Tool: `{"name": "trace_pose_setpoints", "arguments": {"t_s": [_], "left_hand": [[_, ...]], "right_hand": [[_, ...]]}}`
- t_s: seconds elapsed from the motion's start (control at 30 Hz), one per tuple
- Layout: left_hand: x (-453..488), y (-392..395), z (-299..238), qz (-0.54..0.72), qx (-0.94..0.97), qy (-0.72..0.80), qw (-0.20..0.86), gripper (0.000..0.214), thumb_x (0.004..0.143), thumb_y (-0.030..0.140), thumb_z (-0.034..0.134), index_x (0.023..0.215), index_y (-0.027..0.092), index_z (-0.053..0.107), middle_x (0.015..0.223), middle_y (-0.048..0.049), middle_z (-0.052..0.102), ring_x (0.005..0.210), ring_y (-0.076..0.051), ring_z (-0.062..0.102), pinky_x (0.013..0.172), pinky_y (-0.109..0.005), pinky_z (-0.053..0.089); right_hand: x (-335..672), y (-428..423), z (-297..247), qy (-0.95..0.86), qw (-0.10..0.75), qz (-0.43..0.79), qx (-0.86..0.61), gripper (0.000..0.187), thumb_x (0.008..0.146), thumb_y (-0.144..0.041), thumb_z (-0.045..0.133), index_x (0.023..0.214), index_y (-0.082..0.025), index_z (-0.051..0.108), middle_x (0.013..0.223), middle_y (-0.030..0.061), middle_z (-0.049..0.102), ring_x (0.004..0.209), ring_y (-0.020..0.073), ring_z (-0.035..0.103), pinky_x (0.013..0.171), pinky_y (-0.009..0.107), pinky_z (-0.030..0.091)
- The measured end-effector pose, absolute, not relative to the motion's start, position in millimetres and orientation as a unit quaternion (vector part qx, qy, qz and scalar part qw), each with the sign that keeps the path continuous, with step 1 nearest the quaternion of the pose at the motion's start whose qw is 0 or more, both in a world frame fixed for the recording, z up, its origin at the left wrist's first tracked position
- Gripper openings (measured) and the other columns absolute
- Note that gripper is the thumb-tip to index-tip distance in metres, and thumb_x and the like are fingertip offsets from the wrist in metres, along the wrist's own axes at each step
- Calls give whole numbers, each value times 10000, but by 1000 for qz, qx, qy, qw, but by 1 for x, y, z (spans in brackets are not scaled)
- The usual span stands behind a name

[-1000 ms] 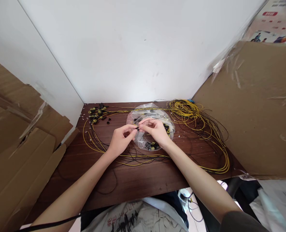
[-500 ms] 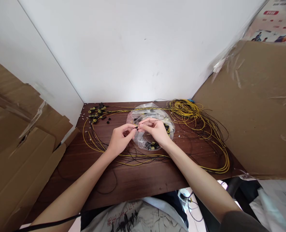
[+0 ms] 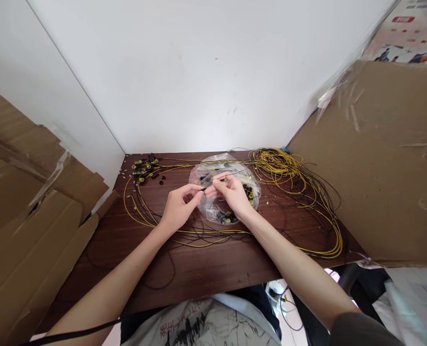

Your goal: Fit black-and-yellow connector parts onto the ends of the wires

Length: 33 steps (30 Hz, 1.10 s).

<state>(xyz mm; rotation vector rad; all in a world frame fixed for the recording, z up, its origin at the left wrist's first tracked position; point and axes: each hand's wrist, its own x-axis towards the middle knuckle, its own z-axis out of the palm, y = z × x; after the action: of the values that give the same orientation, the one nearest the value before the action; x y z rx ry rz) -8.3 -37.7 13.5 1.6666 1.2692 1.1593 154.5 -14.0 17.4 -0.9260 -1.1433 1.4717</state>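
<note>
Over the clear plastic bag (image 3: 209, 210), my two hands meet at the fingertips. My left hand (image 3: 179, 205) pinches a small black piece (image 3: 204, 189) between thumb and forefinger; its exact kind is too small to make out. A thin black wire (image 3: 211, 181) runs from there to my right hand (image 3: 234, 194), whose thumb presses it against the fingers. Black and yellow connectors (image 3: 228, 217) show inside the bag, partly hidden under my right hand.
More black and yellow connectors (image 3: 143, 169) lie at the back left of the brown table (image 3: 206, 274). A tangled coil of yellow and black wires (image 3: 276, 163) sits at the back right, with strands looping across. Cardboard (image 3: 383, 158) stands on both sides; a white wall (image 3: 213, 96) is behind.
My right thumb has slid a little to the right, away from my left fingertips, and the right fingers have straightened somewhat. My left hand stays in place on the small black piece.
</note>
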Motion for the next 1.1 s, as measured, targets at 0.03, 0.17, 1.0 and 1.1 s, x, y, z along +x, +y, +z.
{"name": "trace_pose_setpoints", "arguments": {"t_s": [0.03, 0.17, 1.0, 1.1], "left_hand": [[-8, -38, 14, 451, 647, 495, 365, 226, 771, 320, 609, 874, 131, 675, 605, -4, 595, 561, -123, 555, 565, -232, 457], [-9, -38, 13, 454, 647, 496, 360, 231, 785, 315, 598, 897, 131, 679, 576, 8, 570, 551, -116, 541, 564, -226, 451], [-8, -37, 10, 484, 636, 479, 363, 184, 754, 320, 662, 831, 155, 637, 663, 3, 555, 604, -111, 509, 554, -212, 413], [-8, -37, 10, 486, 638, 474, 362, 179, 751, 319, 664, 799, 151, 625, 707, -10, 576, 640, -120, 530, 583, -223, 433]], "right_hand": [[155, -14, 18, -478, 510, 605, -381, 409, 664, -482, 730, 844, -182, 520, 614, 0, 691, 542, 137, 657, 561, 248, 516], [157, -14, 23, -503, 517, 579, -380, 344, 629, -430, 761, 806, -170, 621, 669, 4, 687, 612, 126, 644, 627, 254, 517], [158, -17, 28, -481, 533, 576, -392, 252, 620, -347, 770, 736, -164, 641, 667, 8, 679, 623, 124, 630, 618, 244, 487], [160, -16, 28, -470, 547, 570, -395, 259, 624, -352, 767, 750, -164, 640, 674, 10, 684, 630, 126, 635, 626, 248, 492]]}}
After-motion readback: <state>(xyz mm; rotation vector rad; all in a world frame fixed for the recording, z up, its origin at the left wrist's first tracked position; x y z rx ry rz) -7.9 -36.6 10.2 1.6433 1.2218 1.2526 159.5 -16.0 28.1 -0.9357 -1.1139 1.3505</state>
